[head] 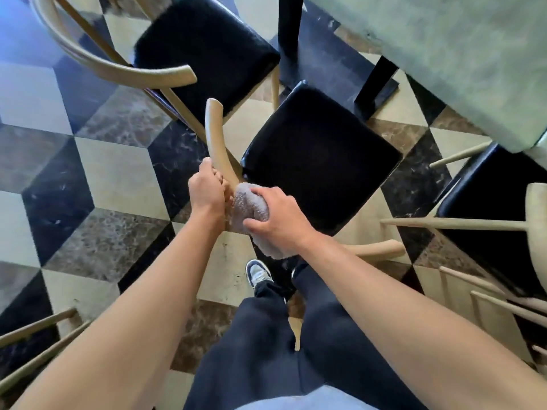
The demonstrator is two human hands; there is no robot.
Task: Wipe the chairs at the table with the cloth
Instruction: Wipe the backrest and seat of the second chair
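Directly below me stands a chair with a black seat (319, 155) and a curved pale wooden backrest (215, 134). My left hand (207, 190) grips the backrest rail from the left side. My right hand (275, 217) holds a grey cloth (248, 207) wrapped over the rail just right of my left hand. The cloth's loose end hangs below my right wrist. The rail's right end (381, 248) shows past my right forearm.
A second black-seated chair (204, 45) stands at the upper left, a third (497, 199) at the right. The pale green table (444, 48) with black legs (290, 34) fills the upper right. Checkered marble floor lies around; more chair spindles (38, 344) show at the lower left.
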